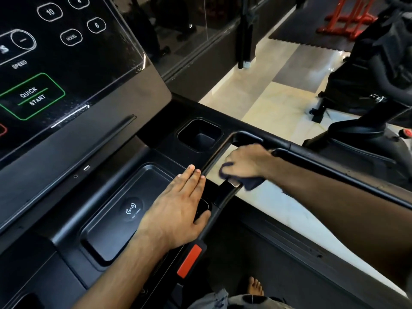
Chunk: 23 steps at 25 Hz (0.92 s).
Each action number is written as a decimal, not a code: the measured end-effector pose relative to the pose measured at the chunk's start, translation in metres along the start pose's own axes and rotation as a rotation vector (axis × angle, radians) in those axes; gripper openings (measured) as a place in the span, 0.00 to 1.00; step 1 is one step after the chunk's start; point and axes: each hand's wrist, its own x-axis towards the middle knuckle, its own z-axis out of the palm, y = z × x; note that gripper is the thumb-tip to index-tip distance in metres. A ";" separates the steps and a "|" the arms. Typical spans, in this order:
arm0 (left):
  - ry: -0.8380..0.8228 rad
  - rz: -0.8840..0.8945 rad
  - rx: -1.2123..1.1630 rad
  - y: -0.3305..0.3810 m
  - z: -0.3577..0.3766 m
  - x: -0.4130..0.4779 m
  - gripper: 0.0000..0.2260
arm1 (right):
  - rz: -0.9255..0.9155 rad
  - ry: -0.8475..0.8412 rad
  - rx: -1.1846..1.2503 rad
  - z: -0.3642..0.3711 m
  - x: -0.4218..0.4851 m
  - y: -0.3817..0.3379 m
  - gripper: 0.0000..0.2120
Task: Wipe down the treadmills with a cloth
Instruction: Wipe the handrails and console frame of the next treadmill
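Far left: glossy black treadmill console panel (55, 63) with printed touch keys. Rigid and fixed; judged smear-prone, so it wants light strokes. Below it, a matte black plastic tray with a wireless-charging symbol (124, 210). The left hand (178, 210) lies flat across the tray's right edge, fingers straight and together, holding nothing; it looks like a brace. Just beside its thumb runs the black moulded handlebar (215, 156), with a red rectangular safety tab (189, 260) lower down. Right hand (245, 161) is curled over the handlebar, gripping a dark navy soft cloth (253, 183). The cloth is bunched under the palm and fingers, one fold hanging below the wrist side, pressed against the bar beside a silvery sensor plate (234, 183). Judgement: the cloth is light and limp and conforms to curves. It is best held wadded in the palm and wrapped round the bar.
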 end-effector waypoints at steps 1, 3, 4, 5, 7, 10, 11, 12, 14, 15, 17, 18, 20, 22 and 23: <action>-0.005 0.007 -0.004 0.000 0.001 -0.001 0.34 | 0.105 -0.002 0.042 -0.002 0.001 0.012 0.21; -0.012 -0.014 -0.005 0.000 0.002 -0.005 0.34 | 0.204 0.108 0.144 0.014 -0.001 0.022 0.18; -0.013 -0.022 -0.007 -0.001 0.001 -0.005 0.34 | 0.244 0.249 0.212 0.029 -0.003 0.020 0.17; -0.014 -0.020 -0.014 0.000 0.000 -0.004 0.34 | 0.285 0.445 0.319 0.046 -0.004 0.016 0.18; 0.000 0.000 -0.037 -0.001 0.000 -0.002 0.34 | 0.415 0.862 0.712 0.085 -0.006 0.003 0.18; -0.019 -0.001 -0.054 0.000 0.001 -0.002 0.34 | 0.551 1.093 2.029 0.109 -0.004 -0.020 0.17; -0.020 -0.004 -0.053 0.000 0.001 -0.003 0.34 | 0.475 1.034 2.367 0.111 -0.002 -0.026 0.13; -0.015 -0.012 -0.054 0.000 0.000 -0.002 0.34 | 0.448 0.985 2.550 0.108 -0.003 -0.030 0.10; -0.003 -0.014 -0.049 0.001 -0.001 -0.001 0.34 | 0.465 0.948 2.696 0.099 -0.005 -0.028 0.07; -0.011 -0.013 -0.045 0.001 -0.002 -0.001 0.34 | 0.460 0.923 2.732 0.094 -0.011 -0.031 0.08; -0.035 -0.011 -0.035 0.001 -0.003 -0.002 0.33 | 0.500 0.772 2.721 0.090 -0.027 -0.048 0.13; -0.035 -0.014 -0.037 0.002 -0.005 -0.002 0.33 | 0.522 0.663 2.697 0.089 -0.037 -0.063 0.17; -0.024 -0.015 -0.050 0.001 -0.006 -0.001 0.34 | 0.575 0.547 2.585 0.094 -0.054 -0.089 0.20; -0.036 -0.016 -0.076 0.002 -0.005 -0.001 0.34 | 0.636 0.631 2.428 0.098 -0.063 -0.105 0.16; -0.043 -0.017 -0.093 0.002 -0.003 -0.002 0.34 | 0.661 0.700 2.252 0.096 -0.067 -0.110 0.17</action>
